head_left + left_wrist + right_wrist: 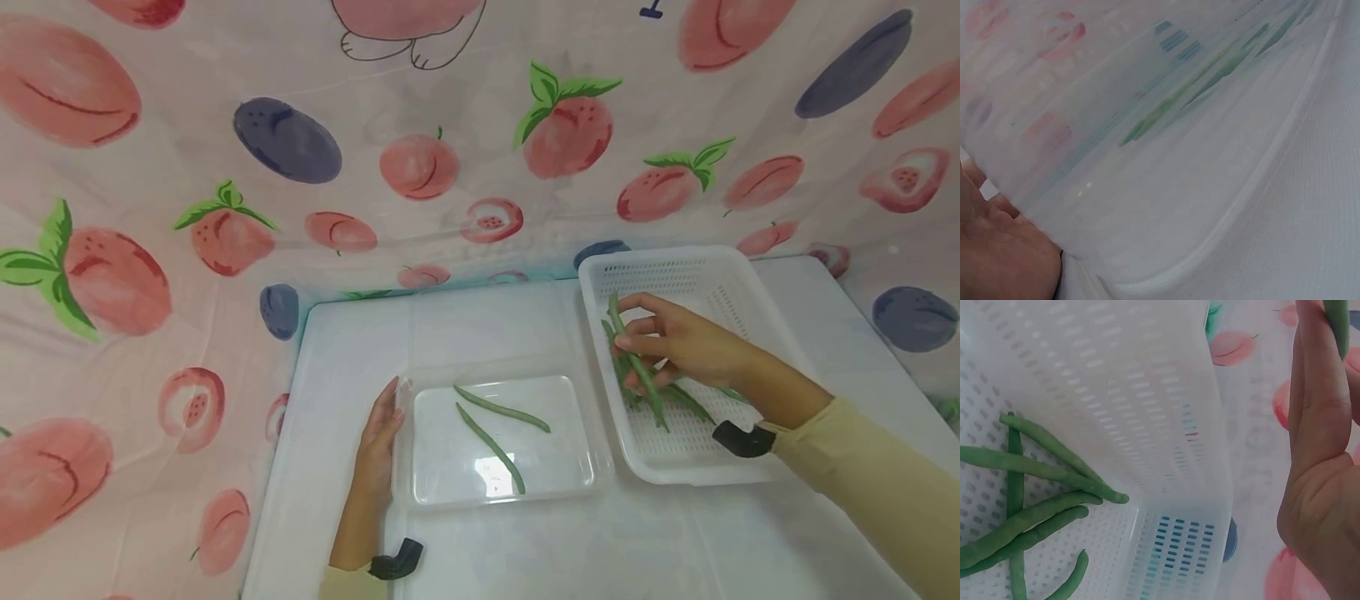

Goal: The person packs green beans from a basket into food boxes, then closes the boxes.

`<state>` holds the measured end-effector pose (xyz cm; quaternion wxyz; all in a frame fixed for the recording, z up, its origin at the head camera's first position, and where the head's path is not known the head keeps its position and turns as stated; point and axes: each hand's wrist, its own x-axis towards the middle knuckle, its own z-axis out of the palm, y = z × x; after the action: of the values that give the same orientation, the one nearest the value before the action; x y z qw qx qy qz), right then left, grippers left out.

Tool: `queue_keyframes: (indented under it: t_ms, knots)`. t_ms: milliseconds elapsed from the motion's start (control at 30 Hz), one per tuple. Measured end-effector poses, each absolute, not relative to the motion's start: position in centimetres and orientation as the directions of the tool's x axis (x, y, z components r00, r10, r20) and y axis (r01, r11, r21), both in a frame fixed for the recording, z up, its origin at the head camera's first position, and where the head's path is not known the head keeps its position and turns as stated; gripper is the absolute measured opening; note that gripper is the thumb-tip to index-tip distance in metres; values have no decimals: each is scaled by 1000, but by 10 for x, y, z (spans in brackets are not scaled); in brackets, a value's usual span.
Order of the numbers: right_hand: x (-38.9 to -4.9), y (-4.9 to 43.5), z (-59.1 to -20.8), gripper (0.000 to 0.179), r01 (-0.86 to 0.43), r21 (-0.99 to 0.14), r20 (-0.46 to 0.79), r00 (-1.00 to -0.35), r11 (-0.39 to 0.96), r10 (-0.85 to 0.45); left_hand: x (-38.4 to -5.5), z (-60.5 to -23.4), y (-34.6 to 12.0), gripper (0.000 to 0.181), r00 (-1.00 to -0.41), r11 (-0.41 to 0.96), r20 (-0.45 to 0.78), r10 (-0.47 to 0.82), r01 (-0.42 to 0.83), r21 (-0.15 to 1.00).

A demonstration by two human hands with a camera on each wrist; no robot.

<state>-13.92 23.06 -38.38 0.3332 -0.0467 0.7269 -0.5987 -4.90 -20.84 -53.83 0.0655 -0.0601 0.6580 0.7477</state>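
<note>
My right hand (686, 342) pinches a green bean (637, 364) between thumb and fingers, above the left part of a white perforated basket (761, 287). In the right wrist view, several green beans (1029, 465) lie crossed on the basket floor, below the raised hand (1325, 437). A clear plastic container (502, 502) stands left of the basket with two green beans (502, 406) lying apart in it. At the container's left wall, my left hand (378, 442) rests with its fingers fairly straight along the outside; the left wrist view shows its palm (1007, 256) close against that wall.
Container and basket stand side by side on a white-covered table (352, 333). A cloth printed with peaches (420, 167) hangs behind the table and along its sides. Black bands (742, 439) sit at both wrists, by the yellow sleeves (862, 475).
</note>
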Motion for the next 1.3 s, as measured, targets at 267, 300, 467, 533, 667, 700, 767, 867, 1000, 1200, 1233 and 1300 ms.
queue_keyframes:
  t_ms: [267, 300, 467, 533, 667, 700, 767, 867, 1000, 1200, 1233, 1300]
  knots:
    - [-140, 217, -380, 63, 299, -919, -391, -766, 255, -510, -49, -539, -208, 50, -984, -119, -176, 17, -177, 977]
    - [-141, 215, -379, 65, 296, -920, -389, -762, 255, -518, -49, -539, -209, 50, -984, -119, -175, 17, -176, 977]
    - [-140, 205, -379, 68, 298, -921, -390, -737, 252, -553, -50, -539, -209, 49, -984, -116, -179, 13, -180, 977]
    - [-140, 201, -380, 65, 296, -922, -386, -728, 249, -567, -50, -539, -209, 49, -982, -110, -188, 7, -187, 976]
    - [-140, 193, -382, 57, 275, -928, -373, -711, 253, -596, -51, -539, -208, 48, -980, -107, -201, -7, -199, 974]
    - [-140, 191, -383, 55, 271, -929, -371, -708, 254, -601, -51, -539, -208, 48, -979, -107, -204, -8, -202, 974]
    - [-140, 188, -384, 53, 265, -929, -368, -704, 256, -607, -51, -539, -208, 48, -979, -111, -206, -9, -203, 973]
    - [-139, 183, -384, 53, 268, -929, -371, -701, 257, -609, -51, -539, -208, 48, -978, -112, -209, -10, -207, 972]
    - [-137, 178, -383, 55, 276, -924, -382, -698, 265, -606, -51, -540, -208, 49, -978, -111, -208, -7, -206, 972]
    - [-135, 170, -381, 57, 278, -913, -406, -679, 298, -611, -50, -539, -208, 49, -980, -122, -200, 2, -199, 972]
    - [-135, 168, -381, 57, 277, -913, -407, -675, 299, -616, -49, -538, -209, 49, -979, -121, -202, 2, -201, 972]
    - [-134, 165, -381, 57, 275, -913, -406, -666, 300, -626, -49, -538, -209, 49, -978, -121, -207, 3, -206, 971]
